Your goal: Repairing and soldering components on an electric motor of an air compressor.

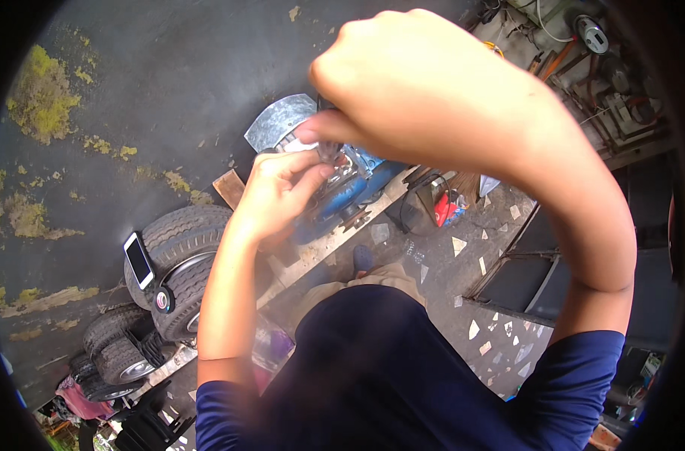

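Observation:
A blue machine [344,197] with bare metal parts sits on a light wooden plank, and a curved grey sheet-metal plate [281,122] stands at its far left. My left hand [284,186] is over the near left side of the machine, its thumb and fingers drawn together in a pinch. Above and to the right, my right hand [391,79] is curled into a fist, with its thumb reaching down beside the left fingertips. Between the two hands shows a small shiny metal part, blurred and mostly covered. What each hand grips there cannot be made out.
Several tyres [181,229] stand to the left, with a white phone [139,261] and a round black object [163,300] on them. A dark wall with flaking paint rises behind. Red packaging [442,210] lies right of the machine; tools and a dial gauge [591,34] fill the far right.

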The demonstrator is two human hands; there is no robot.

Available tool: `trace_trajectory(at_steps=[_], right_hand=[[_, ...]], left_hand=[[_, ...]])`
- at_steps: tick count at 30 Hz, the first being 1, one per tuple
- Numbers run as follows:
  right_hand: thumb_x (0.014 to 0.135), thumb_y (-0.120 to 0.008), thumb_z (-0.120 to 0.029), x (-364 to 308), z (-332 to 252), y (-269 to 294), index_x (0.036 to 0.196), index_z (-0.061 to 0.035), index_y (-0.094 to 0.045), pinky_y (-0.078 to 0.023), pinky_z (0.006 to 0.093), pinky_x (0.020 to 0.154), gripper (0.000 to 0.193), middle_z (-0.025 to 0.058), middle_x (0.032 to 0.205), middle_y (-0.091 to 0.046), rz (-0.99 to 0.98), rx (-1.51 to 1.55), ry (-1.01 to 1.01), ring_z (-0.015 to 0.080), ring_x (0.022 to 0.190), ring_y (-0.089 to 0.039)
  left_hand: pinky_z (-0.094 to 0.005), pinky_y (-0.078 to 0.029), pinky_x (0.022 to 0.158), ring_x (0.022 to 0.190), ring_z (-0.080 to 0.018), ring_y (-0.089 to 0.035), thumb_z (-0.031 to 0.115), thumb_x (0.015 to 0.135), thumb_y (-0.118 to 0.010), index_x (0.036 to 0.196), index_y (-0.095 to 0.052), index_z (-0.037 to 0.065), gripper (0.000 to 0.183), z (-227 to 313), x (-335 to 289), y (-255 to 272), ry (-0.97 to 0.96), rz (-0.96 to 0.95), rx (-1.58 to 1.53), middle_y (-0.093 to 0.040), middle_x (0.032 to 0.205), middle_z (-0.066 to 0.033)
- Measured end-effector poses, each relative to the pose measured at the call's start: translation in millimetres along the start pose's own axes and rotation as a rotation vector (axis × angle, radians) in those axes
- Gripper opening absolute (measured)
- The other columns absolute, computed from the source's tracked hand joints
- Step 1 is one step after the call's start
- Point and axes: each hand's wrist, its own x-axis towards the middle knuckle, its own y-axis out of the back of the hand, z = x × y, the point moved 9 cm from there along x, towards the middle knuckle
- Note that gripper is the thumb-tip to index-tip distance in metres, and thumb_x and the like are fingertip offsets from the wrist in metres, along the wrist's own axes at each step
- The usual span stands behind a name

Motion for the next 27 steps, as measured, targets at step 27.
trace_trajectory(at_steps=[27], right_hand=[[0.099, -0.075, -0.049, -3.3, -1.9, -8.9, 0.074, -0.0004, -0.072, -0.06, 0.0496, 0.066, 0.055, 0.0201, 0.065, -0.069, 0.173, 0.006, 0.092, 0.0422, 0.069, -0.074]], left_hand=[[-0.0303, -0.061, 0.076, 0.08, -0.0202, -0.079, 0.003, 0.09, -0.086, 0.101, -0.081, -0.001, 0.012, 7.8, -6.0, 7.9, -0.255, 0.175, 0.118, -0.081, 0.088, -0.0107]])
